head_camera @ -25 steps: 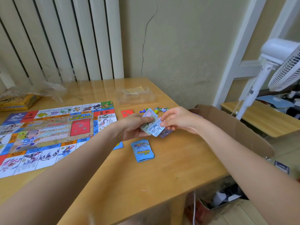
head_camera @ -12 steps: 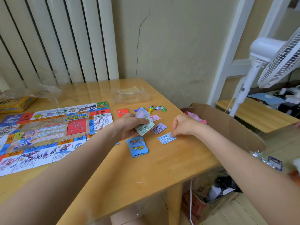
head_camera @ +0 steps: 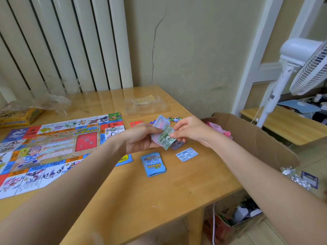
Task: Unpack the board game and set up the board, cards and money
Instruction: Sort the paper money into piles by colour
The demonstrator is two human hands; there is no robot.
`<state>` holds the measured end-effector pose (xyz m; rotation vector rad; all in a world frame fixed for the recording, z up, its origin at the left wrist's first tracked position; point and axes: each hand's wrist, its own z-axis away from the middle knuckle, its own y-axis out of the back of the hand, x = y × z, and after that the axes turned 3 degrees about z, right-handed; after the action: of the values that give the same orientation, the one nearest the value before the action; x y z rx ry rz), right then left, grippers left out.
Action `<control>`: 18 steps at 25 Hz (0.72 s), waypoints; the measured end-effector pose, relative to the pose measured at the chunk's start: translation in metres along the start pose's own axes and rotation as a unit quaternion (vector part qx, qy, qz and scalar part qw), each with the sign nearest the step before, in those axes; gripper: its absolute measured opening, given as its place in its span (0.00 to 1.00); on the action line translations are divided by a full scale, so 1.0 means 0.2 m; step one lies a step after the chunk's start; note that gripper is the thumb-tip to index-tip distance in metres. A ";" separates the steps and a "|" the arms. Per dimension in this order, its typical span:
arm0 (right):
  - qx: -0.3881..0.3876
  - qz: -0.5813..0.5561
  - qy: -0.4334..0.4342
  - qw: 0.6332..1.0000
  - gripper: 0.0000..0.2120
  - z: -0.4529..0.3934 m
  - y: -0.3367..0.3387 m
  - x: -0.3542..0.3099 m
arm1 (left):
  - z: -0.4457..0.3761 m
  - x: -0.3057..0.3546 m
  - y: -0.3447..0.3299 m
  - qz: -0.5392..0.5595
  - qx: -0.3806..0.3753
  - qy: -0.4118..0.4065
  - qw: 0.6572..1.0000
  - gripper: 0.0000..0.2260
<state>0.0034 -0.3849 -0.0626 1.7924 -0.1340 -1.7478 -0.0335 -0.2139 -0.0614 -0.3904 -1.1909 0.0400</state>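
Head view, from the left: a yellow game box (head_camera: 16,117) lies at the far edge of the wooden table (head_camera: 177,188), with crumpled clear wrapping (head_camera: 44,103) over and beside it; what the box holds cannot be made out. Nearer lies the game board (head_camera: 53,147), unfolded flat, bright with a rim of picture squares and a red panel near its middle. It sits left of the fingers, and the left forearm crosses its near corner.

Beyond the fingers stands a clear plastic tray (head_camera: 146,106), with a pale slip of paper inside. A red card (head_camera: 135,123) lies between that tray and the left hand (head_camera: 139,140), whose fingers curl round a fanned wad of play money (head_camera: 163,133): pink and lilac notes behind, a green note printed 100 in front. The right hand (head_camera: 191,131) meets it, thumb and fingertips pinching the green note's edge.

Just under the fingers a purple note (head_camera: 177,145) lies on the table, partly hidden. Closer to the person than the fingers rest a squared blue card deck (head_camera: 153,164) and, right of it, a single blue note (head_camera: 186,154) marked 500. Small coloured game pieces (head_camera: 174,119) peek out behind the hands.

Right of the fingers, a cardboard box (head_camera: 256,138) stands against the table edge, with something pink (head_camera: 219,129) in it.
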 end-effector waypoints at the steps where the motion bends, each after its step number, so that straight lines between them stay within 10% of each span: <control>1: 0.001 -0.001 0.001 1.000 0.09 0.00 0.00 0.00 | 0.00 0.00 0.00 -0.005 0.008 -0.006 1.000 0.09; 18: -0.014 0.027 0.019 0.999 0.10 0.05 0.01 -0.03 | 0.01 -0.06 0.01 -0.070 0.084 -0.055 0.992 0.06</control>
<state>-0.0056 -0.3867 -0.0549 1.7841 -0.1408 -1.6689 -0.0393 -0.2151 -0.0716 -0.1568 -1.3106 0.0396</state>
